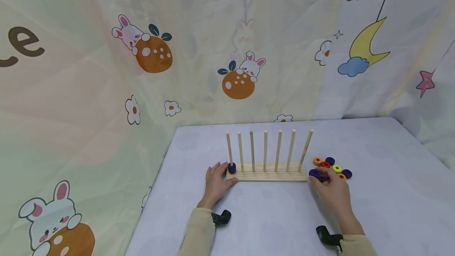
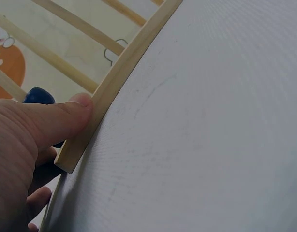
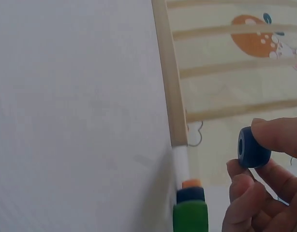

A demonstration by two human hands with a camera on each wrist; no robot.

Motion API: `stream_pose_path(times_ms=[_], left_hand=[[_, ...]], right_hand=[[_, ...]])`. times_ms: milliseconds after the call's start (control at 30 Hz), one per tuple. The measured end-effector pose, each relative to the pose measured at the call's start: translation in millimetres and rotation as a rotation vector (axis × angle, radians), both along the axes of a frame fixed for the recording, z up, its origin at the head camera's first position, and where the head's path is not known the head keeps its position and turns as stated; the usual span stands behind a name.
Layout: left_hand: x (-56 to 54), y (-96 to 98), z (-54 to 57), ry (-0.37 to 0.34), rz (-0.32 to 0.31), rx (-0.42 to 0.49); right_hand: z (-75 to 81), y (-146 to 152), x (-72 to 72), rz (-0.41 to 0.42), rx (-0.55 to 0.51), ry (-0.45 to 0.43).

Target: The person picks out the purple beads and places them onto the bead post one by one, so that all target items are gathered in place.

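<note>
A wooden peg board (image 1: 271,176) with several upright pegs stands on the table. Blue beads (image 1: 232,168) sit around its leftmost peg, down at the base. My left hand (image 1: 216,181) grips the board's left end, the thumb pressed on the front edge and the fingers around behind. Off the board's right end, my right hand (image 1: 334,191) pinches a blue bead (image 3: 254,147) between thumb and fingers, raised above the table with its hole facing sideways. Right by this hand lies a pile of loose beads, among them a yellow bead (image 1: 337,168) and a red bead (image 1: 325,164); the hand hides part of the pile.
At the pile's back edge are an orange bead (image 1: 317,161) and another blue bead (image 1: 329,160). A green bead (image 3: 190,217) shows low in the right wrist view. The white-covered table (image 1: 270,216) meets a printed cloth backdrop (image 1: 199,23) behind and at the left.
</note>
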State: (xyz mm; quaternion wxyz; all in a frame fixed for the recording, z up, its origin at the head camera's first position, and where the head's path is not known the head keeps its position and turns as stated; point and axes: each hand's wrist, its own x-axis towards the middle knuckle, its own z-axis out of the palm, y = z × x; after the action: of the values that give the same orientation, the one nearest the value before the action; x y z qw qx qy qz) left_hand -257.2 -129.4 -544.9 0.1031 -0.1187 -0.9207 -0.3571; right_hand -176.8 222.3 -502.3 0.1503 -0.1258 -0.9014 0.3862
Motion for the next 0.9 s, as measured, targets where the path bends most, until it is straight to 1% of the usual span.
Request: stream_pose_path(times_ms=[100, 267, 367, 567, 733, 900], left_hand=[[0.0, -0.4, -0.3, 0.003, 0.0, -0.001], [-0.5, -0.7, -0.3, 0.003, 0.002, 0.0], [-1.0, -1.0, -0.6, 0.0, 0.003, 0.001], [-1.6, -1.4, -0.6, -0.011, 0.007, 0.003], [-2.4, -1.4, -0.9, -0.009, 0.001, 0.001], [-1.4, -1.3, -0.6, -0.014, 0.0, 0.003]], right_hand=[[-2.0, -7.5, -0.6, 0.034, -0.005, -0.004], [-3.9, -19.8, -1.0, 0.109, -0.027, -0.04], [-5.7, -25.2, -1.2, 0.139, -0.045, -0.053], [-6.7, -33.6, -0.2, 0.177, -0.074, -0.048], [-6.6, -37.0, -0.7, 0.186, -0.094, -0.031], [-8.8, -41.1, -2.4, 0.2, -0.137, -0.046]])
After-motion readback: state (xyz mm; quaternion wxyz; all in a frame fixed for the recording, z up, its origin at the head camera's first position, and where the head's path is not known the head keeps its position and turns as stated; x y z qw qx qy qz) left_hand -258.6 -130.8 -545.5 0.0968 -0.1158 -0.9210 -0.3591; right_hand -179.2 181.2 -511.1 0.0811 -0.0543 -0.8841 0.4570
